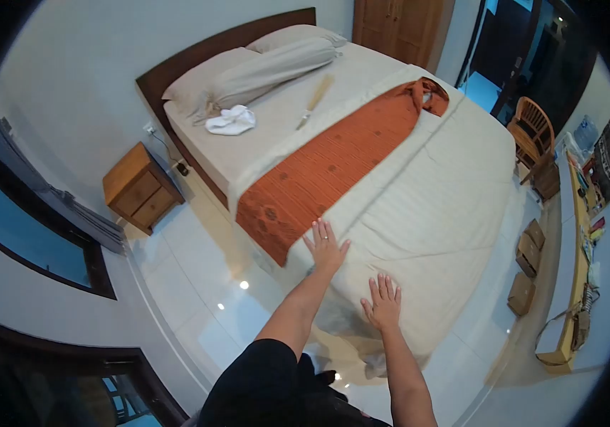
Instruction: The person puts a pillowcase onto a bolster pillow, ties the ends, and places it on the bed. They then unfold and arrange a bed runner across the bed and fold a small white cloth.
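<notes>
My left hand lies flat with fingers spread on the cream bedspread, close to the edge of an orange patterned bed runner. A ring shows on one of its fingers. Nearer the bed's corner, my right hand also rests palm down on the bedspread, fingers stretched out. Neither hand holds anything. The runner lies across the bed, and its far end is bunched and twisted. Farther up, a bed brush with pale bristles and a crumpled white cloth lie on the sheet.
Pillows and a long bolster lie by the dark headboard. A wooden nightstand stands left of the bed. Cardboard boxes sit on the tiled floor at right, near a cluttered shelf and a wooden chair.
</notes>
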### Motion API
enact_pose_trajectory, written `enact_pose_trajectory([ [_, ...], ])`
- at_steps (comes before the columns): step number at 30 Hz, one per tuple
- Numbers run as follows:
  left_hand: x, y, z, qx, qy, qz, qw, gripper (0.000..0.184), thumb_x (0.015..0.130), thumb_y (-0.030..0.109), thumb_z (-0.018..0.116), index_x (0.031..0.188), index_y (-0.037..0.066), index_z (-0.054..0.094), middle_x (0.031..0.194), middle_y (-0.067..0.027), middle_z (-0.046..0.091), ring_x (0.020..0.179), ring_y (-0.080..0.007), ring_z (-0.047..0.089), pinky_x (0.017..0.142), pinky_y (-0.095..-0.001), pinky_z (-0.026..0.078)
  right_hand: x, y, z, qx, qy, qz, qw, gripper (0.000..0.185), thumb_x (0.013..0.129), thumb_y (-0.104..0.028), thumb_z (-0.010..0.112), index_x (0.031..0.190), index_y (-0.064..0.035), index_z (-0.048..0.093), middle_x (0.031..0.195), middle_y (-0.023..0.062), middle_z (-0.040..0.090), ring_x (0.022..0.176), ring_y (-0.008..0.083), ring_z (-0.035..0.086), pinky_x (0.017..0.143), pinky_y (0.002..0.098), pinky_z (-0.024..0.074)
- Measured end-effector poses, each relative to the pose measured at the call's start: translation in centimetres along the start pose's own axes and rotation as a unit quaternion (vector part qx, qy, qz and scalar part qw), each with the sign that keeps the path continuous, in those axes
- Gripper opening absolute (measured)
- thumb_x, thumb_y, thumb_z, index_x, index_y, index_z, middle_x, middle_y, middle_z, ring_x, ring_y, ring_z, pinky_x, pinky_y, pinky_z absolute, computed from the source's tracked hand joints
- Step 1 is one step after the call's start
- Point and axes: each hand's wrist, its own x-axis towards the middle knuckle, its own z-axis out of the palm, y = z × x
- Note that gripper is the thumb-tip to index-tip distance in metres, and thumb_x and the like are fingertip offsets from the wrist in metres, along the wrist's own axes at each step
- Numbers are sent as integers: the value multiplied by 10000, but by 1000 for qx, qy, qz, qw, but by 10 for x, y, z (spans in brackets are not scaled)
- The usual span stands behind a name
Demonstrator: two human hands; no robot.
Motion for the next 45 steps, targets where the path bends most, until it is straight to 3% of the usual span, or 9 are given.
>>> enact_pose_trajectory([
  [4,-8,9,23,26,30,25,999,808,817,521,495,1409,44,221,1492,-106,154,1380,-266,108,1055,-595,64,-16,58,-13,19,25,8,999,646,832,-481,501,1384,-188,339,1470,52,246,1353,237,219,1076,510,144],
  [12,-7,13,24,90,19,9,996,731,839,460,473,1409,75,226,1495,-76,158,1377,-243,124,1068,-563,59,1,97,-30,61,17,-34,997,623,828,-453,512,1370,-184,364,1452,55,287,1345,237,239,1071,502,169],
  [21,-10,26,34,158,62,-18,985,650,860,383,474,1401,99,252,1479,-57,211,1362,-234,184,1074,-542,102,60,236,-39,95,14,-89,991,616,853,-472,471,1379,-178,346,1467,44,253,1348,224,234,1073,486,176],
  [24,-11,49,34,132,21,-180,975,596,896,346,423,1411,118,229,1493,-60,163,1380,-230,116,1080,-537,95,67,281,-43,81,31,-132,988,605,851,-468,485,1363,-166,374,1449,70,289,1343,236,247,1052,525,196],
  [28,-6,83,37,89,-48,-339,935,685,899,442,381,1432,83,144,1515,-82,23,1391,-265,26,1074,-552,80,78,320,-55,62,40,-134,988,620,849,-496,468,1385,-212,334,1468,37,252,1351,229,223,1069,499,181],
  [31,-12,106,40,62,-41,-360,930,744,894,485,371,1434,54,96,1511,-110,14,1389,-289,-12,1063,-569,73,91,333,-50,72,46,-145,986,622,842,-507,472,1379,-222,343,1465,41,261,1346,242,236,1065,504,186],
  [38,-31,194,63,68,-52,-421,903,859,853,576,399,1432,38,64,1494,-187,-29,1376,-360,-25,1058,-581,59,166,388,-54,145,5,-309,940,628,874,-514,419,1381,-154,325,1466,82,246,1346,243,235,1066,484,206],
  [42,-7,289,86,47,-69,-454,887,926,818,626,419,1433,39,52,1488,-207,-40,1363,-407,-45,1048,-602,41,226,464,-49,134,1,-336,932,630,884,-521,397,1392,-162,303,1465,75,249,1351,230,227,1078,471,188],
  [45,32,367,98,38,-82,-481,872,987,776,659,448,1430,24,70,1489,-208,-38,1352,-423,-94,1032,-622,-4,281,560,-51,147,-23,-293,944,647,887,-538,375,1410,-173,267,1474,60,231,1363,215,197,1091,471,153],
])
